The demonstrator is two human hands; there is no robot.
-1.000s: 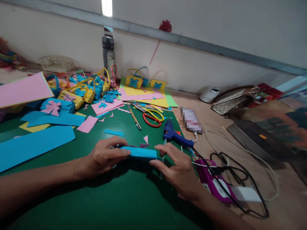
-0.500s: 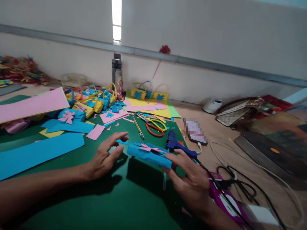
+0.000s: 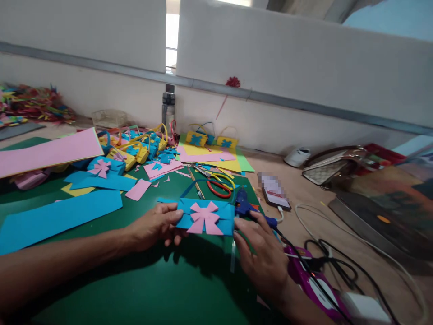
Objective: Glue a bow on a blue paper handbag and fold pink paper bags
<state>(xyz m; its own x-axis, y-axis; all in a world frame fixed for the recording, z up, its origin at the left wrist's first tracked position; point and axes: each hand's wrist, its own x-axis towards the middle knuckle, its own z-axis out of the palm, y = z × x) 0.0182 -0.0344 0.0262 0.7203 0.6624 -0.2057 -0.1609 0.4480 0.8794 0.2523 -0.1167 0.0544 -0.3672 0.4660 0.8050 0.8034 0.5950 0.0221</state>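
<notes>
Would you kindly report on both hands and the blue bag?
Left hand gripping blue bag; right hand by opposite edge. Pink bow faces camera. Glue gun just beyond.

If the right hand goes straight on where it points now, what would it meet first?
The right hand would probably meet the right edge of the blue paper bag; depth is unclear, so it may be touching there now.

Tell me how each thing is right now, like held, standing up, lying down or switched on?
Blue paper handbag with pink bow: held up, strap raised.
Left hand: gripping the handbag's left end.
Right hand: at its right edge, grip unclear.
Blue glue gun: lying down.
Scissors: lying down, blades unclear.
Smartphone: face up, screen lit, plugged in.
Purple power strip: red light on.
Water bottle: upright, lid on.
Yellow paper handbags: standing up.
</notes>
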